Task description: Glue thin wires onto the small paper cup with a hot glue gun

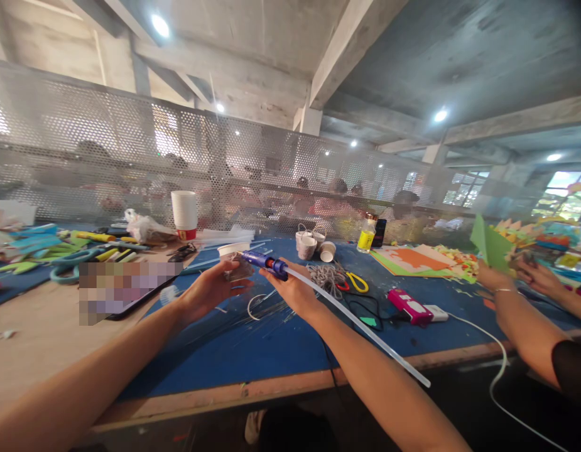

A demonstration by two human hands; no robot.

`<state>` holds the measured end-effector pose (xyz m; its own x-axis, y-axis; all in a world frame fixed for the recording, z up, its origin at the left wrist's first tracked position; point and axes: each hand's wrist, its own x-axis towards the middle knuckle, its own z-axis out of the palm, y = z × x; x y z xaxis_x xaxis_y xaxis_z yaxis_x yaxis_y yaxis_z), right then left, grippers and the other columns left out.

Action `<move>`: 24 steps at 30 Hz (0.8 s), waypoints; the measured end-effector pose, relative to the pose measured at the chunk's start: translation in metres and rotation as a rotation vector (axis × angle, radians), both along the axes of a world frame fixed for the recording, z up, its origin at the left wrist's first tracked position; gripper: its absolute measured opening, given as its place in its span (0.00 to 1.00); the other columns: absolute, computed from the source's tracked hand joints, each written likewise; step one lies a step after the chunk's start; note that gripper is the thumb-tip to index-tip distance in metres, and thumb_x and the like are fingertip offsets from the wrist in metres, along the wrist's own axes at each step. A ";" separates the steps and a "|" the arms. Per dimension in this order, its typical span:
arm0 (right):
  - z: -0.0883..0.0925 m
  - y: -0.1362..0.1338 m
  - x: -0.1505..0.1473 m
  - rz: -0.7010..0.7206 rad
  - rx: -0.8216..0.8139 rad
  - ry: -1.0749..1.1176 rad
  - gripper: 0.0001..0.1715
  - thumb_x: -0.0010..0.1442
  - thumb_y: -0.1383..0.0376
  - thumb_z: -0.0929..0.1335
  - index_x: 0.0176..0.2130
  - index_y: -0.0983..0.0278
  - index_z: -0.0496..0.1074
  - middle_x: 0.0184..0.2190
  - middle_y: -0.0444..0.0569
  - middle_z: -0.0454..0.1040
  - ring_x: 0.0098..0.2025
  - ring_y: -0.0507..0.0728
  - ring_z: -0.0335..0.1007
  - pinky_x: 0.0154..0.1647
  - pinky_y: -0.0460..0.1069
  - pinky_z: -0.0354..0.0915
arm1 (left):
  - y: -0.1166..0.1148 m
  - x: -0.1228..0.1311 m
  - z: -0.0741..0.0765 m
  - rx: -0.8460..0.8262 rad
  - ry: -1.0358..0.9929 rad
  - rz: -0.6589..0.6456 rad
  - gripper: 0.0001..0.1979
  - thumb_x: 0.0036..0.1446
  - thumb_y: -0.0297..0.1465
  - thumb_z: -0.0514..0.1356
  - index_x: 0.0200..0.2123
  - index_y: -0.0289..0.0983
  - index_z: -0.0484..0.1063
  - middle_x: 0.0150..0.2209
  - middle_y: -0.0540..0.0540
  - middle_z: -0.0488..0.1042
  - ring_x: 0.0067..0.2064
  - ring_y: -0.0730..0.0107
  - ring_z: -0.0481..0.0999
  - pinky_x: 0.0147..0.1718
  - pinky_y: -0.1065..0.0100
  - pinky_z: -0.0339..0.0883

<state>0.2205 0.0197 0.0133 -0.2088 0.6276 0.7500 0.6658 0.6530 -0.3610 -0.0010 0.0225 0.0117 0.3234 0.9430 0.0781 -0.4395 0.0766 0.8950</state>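
Observation:
My left hand [213, 287] is closed around a small paper cup [234, 250], held rim up above the blue mat. My right hand [294, 290] grips a blue hot glue gun [264, 259]. Its nozzle points left and sits at the cup's side; whether it touches the cup I cannot tell. From the gun's back end a long translucent glue stick [365, 326] slants down to the right over my forearm. Below my hands a thin white loop [253, 309] and fine glue-like strands lie on the blue mat [200, 358].
Small cups [307, 246] with handles stand behind, beside tangled grey cord [325, 278] and yellow-handled scissors [357, 282]. A pink power strip [409, 306] lies right; stacked paper cups [184, 213] and a phone [139, 289] are left. At right, another person's hands hold green paper [492, 242].

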 end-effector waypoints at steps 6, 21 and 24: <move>-0.001 0.001 0.000 -0.011 0.014 -0.016 0.26 0.66 0.42 0.65 0.37 0.60 0.78 0.29 0.51 0.78 0.31 0.60 0.75 0.36 0.53 0.70 | -0.001 0.001 0.002 -0.007 -0.004 -0.002 0.14 0.58 0.32 0.64 0.48 0.38 0.76 0.44 0.40 0.83 0.39 0.55 0.83 0.44 0.55 0.75; 0.001 0.000 0.000 -0.043 0.030 -0.044 0.24 0.67 0.45 0.65 0.36 0.60 0.77 0.29 0.50 0.79 0.30 0.60 0.75 0.35 0.52 0.69 | -0.002 0.000 0.002 -0.023 -0.014 0.018 0.12 0.58 0.31 0.64 0.45 0.38 0.77 0.42 0.41 0.83 0.37 0.57 0.83 0.43 0.57 0.75; 0.001 0.000 0.000 -0.037 0.028 -0.033 0.24 0.67 0.45 0.66 0.36 0.60 0.78 0.28 0.50 0.79 0.30 0.59 0.75 0.35 0.52 0.69 | -0.001 0.000 0.001 -0.018 -0.013 0.016 0.12 0.58 0.31 0.64 0.46 0.38 0.77 0.42 0.40 0.83 0.37 0.56 0.83 0.42 0.57 0.75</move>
